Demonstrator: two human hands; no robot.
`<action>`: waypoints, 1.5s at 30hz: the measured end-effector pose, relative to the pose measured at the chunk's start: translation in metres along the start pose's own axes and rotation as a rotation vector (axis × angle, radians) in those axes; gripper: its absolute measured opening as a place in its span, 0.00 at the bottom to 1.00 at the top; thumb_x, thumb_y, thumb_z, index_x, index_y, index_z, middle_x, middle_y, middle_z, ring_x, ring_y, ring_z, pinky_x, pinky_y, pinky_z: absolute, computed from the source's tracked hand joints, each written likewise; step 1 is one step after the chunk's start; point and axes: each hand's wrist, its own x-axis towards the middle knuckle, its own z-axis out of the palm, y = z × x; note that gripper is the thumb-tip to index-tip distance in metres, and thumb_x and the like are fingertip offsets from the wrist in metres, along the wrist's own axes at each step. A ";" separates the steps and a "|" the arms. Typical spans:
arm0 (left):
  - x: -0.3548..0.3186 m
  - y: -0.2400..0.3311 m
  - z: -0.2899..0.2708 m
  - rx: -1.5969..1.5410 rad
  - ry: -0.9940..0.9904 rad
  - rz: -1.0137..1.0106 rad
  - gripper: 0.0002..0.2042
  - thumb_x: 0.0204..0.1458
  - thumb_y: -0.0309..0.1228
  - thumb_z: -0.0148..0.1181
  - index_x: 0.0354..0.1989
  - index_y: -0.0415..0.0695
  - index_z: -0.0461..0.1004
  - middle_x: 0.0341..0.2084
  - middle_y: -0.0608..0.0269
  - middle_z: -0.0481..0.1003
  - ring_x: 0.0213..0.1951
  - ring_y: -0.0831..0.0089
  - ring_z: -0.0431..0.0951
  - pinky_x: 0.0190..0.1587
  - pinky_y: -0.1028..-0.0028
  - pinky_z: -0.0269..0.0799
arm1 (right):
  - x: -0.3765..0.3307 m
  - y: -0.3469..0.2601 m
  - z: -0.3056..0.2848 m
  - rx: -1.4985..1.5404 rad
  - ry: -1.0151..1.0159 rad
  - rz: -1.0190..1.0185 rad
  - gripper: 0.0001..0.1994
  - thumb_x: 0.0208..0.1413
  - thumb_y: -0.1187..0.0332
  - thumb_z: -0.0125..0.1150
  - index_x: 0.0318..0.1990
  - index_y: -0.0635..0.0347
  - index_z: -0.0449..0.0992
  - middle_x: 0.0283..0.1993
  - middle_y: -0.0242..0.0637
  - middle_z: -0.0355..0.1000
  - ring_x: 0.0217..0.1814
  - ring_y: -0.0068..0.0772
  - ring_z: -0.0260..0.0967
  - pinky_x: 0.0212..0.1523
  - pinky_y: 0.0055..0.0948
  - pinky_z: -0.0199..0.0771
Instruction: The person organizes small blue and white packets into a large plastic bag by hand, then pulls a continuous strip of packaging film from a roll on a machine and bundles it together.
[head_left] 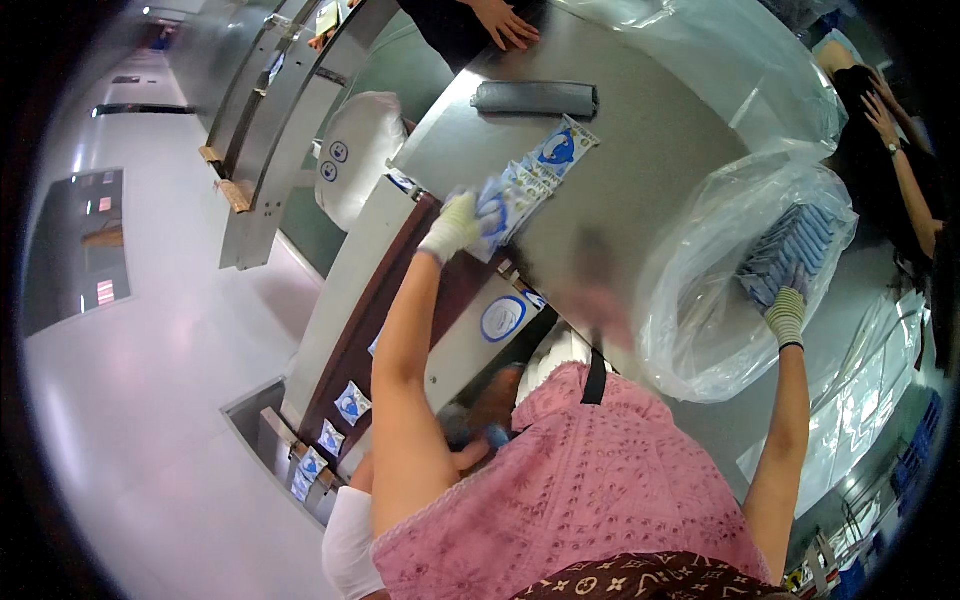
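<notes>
My left hand (460, 222), in a pale knit glove with bluish fingers, is over the near end of an overlapping row of small white-and-blue packets (562, 150). Motion smears its fingers, so its grip is unclear. The row lies on the metal table beside the end of a dark red conveyor belt (335, 378). Farther right, my right hand (787, 308), gloved with a green-striped cuff, reaches into a large clear plastic bag (690, 340). Its fingers close over the near end of a tightly stacked row of blue-grey packets (795, 245) inside the bag.
More packets (352, 403) are spaced along the belt. A dark grey flat bundle (535, 98) lies farther back on the table (640, 110). Another person's hand (506, 22) rests at the far edge, and a co-worker's arms (900, 150) are at the right. A white-covered chair (360, 160) stands beyond the conveyor.
</notes>
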 end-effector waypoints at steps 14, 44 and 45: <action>0.003 0.140 0.051 -0.083 0.064 0.286 0.21 0.38 0.40 0.57 0.37 0.36 0.65 0.38 0.50 0.66 0.42 0.57 0.66 0.42 0.61 0.63 | -0.002 0.000 -0.011 -0.058 -0.137 0.087 0.53 0.26 0.59 0.67 0.60 0.57 0.34 0.62 0.47 0.35 0.63 0.48 0.35 0.60 0.42 0.39; -0.039 0.437 0.172 0.285 0.079 1.125 0.20 0.47 0.32 0.39 0.50 0.45 0.58 0.48 0.51 0.59 0.52 0.55 0.55 0.54 0.52 0.43 | -0.082 0.046 0.058 1.943 0.043 0.823 0.33 0.48 0.44 0.44 0.52 0.64 0.56 0.47 0.45 0.62 0.48 0.38 0.59 0.51 0.32 0.57; -0.042 0.441 0.181 0.300 0.086 1.091 0.21 0.48 0.32 0.37 0.53 0.46 0.55 0.52 0.50 0.56 0.55 0.55 0.52 0.56 0.51 0.39 | -0.091 0.039 0.054 1.972 -0.007 0.870 0.33 0.48 0.44 0.43 0.52 0.65 0.56 0.46 0.46 0.62 0.48 0.39 0.60 0.51 0.32 0.58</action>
